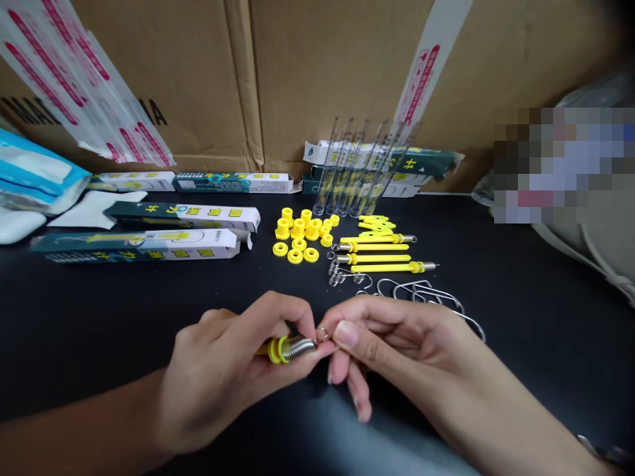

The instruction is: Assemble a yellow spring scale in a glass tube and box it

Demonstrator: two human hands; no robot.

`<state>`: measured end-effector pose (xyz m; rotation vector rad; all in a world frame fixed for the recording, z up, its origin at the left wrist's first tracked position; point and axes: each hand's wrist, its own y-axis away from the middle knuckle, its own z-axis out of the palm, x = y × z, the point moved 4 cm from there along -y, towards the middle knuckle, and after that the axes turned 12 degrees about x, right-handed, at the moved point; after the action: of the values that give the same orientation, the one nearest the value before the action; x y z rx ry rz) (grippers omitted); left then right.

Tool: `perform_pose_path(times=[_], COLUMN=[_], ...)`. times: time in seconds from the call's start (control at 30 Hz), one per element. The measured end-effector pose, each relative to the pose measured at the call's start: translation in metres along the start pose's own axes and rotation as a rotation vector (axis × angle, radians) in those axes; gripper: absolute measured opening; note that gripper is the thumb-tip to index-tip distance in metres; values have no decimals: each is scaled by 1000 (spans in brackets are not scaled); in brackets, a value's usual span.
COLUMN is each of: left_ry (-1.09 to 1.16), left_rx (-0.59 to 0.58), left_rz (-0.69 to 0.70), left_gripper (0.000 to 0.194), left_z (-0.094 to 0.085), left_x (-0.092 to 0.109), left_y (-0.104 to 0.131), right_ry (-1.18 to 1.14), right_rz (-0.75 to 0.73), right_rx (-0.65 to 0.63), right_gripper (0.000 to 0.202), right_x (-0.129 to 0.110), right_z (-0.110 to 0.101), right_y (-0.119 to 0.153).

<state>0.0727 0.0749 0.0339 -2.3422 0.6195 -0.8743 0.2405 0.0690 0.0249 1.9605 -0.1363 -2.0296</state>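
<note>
My left hand (238,357) is closed around a yellow plastic rod (274,350) with a coiled metal spring (298,348) on its end. The spring points right, and a small wire loop (322,334) sticks out from its tip. My right hand (391,344) pinches at that loop between thumb and index finger, its other fingers loosely curled. Beyond my hands lie several yellow rods with springs (381,267), loose springs (335,272) and bent metal wire hooks (426,291). Most of the held rod is hidden by my left palm.
Yellow plastic caps (297,228) and flat yellow pieces (374,225) sit mid-table. Clear tubes (354,172) stand upright behind them. Printed slim boxes (143,244) lie at left and back. A large cardboard box (307,73) forms the back wall. A blue packet (40,172) is far left.
</note>
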Motion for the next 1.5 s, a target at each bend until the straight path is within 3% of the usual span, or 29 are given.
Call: perform_pose_path(times=[0.17,0.33,0.53,0.7,1.0,1.13,1.3,1.5], left_ry=[-150,-22,138,163,107,88,109,104], left_rx=[38,23,-80,-110,-82,-76,-89,-98], left_rz=[22,33,53,97,89,94,111,121], left_gripper=[15,11,12,6,3,5,10,10], left_z=[0,4,9,9,10,10,12,12], left_x=[-1,-4,-10,-9,-9,-12,-11,-10], left_y=[1,5,6,5,4,3,2,3], right_ry=[274,394,450,556,661,707,752,755], right_rz=[-249,-421,-456,-444,-563,-565,-568,-517], right_rx=[117,211,244,208,302,320,365,295], right_gripper=[19,40,15,16,27,14,13,12], right_x=[-4,2,5,1,4,4,6,7], right_z=[-10,-20,-21,-14,-12,-10,-12,-8], right_y=[5,10,10,8,17,20,21,19])
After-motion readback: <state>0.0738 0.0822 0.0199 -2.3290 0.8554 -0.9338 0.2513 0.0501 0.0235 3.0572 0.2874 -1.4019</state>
